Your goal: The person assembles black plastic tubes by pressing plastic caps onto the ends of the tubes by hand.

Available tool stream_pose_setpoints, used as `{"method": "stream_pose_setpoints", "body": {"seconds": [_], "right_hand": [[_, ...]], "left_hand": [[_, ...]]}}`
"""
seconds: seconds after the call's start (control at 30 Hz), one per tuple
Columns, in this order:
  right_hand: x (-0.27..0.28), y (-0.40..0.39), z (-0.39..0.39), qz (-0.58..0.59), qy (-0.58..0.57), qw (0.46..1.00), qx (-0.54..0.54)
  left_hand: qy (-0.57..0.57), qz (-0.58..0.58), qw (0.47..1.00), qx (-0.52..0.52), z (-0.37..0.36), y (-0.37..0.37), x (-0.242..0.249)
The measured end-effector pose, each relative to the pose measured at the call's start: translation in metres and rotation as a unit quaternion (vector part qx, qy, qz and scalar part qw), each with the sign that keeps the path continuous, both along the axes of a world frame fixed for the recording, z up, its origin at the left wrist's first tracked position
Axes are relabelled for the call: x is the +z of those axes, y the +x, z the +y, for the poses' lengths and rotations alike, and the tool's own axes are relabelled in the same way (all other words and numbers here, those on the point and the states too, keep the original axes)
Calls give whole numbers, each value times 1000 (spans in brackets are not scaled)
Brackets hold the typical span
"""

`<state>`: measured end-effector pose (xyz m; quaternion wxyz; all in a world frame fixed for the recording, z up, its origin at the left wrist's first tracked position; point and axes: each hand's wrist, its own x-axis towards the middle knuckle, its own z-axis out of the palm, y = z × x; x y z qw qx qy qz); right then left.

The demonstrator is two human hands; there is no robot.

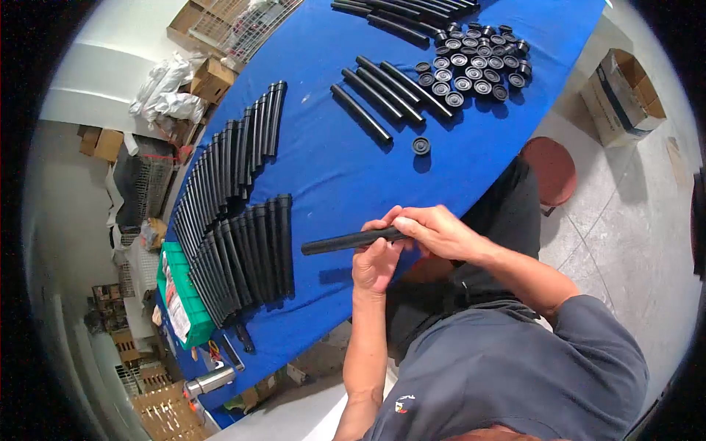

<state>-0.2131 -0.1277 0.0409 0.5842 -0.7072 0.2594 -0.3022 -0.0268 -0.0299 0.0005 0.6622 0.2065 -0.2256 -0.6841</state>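
A black tube lies almost level over the blue table's near edge, held in both hands. My left hand is closed around it near its right end, thumb in front and fingers behind. Over that same end, my right hand is closed, its fingers hiding the tip. Whether a cap sits under those fingers cannot be seen. Beyond my hands, a single round black cap rests on the cloth, beside several loose black tubes. A pile of similar caps is farther back.
Two rows of black tubes with wider ends fill the table's left side. A green crate stands at the left edge, near a metal flask. More tubes lie far back. Right of the table are a red stool and cardboard box.
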Motion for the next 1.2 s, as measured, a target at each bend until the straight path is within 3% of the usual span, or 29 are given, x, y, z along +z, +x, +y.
{"method": "stream_pose_setpoints", "body": {"seconds": [0.03, 0.07, 0.1, 0.17, 0.3, 0.37, 0.47, 0.5, 0.6, 0.63, 0.67, 0.73, 0.83, 1.03, 1.2], "right_hand": [[9, 1, -9, 40, -186, 982, -23], [22, -8, -14, 158, -285, 939, -110], [11, -9, -29, 171, -304, 918, -190], [15, -10, -58, 185, -404, 867, -227], [4, -5, -95, 264, -494, 815, -145], [-13, -4, -105, 304, -495, 808, -94], [-12, -7, -103, 287, -415, 858, -95], [-13, -9, -98, 234, -397, 880, -113], [4, -20, -70, 60, -171, 982, -49], [10, -22, -55, 43, -6, 999, -18], [-5, -21, -41, -19, 95, 995, 17], [-18, -22, -15, -67, 177, 981, 42], [-19, -22, 5, -53, 141, 989, -14], [-21, -24, 8, -65, 146, 987, -12], [-2, -23, 7, 11, -34, 999, -4]], "left_hand": [[6, 19, 1000, 14, 0, -2, -1], [15, 37, 999, 30, 1, -4, -2], [24, 54, 997, 44, 3, -5, -3], [39, 70, 994, 70, 6, -2, -11], [31, 112, 990, 80, 11, -1, -17], [21, 130, 989, 73, 13, -1, -15], [16, 131, 990, 60, 19, 7, -25], [20, 138, 988, 64, 19, 7, -25], [20, 124, 989, 83, 16, 3, -23], [17, 92, 991, 94, 13, 1, -20], [13, 61, 993, 105, 10, -1, -18], [18, 26, 992, 123, 7, -8, -11], [24, -30, 989, 144, 2, -17, -3], [58, -101, 977, 180, 4, -27, 4], [49, -43, 980, 190, 4, -30, 8]]}}
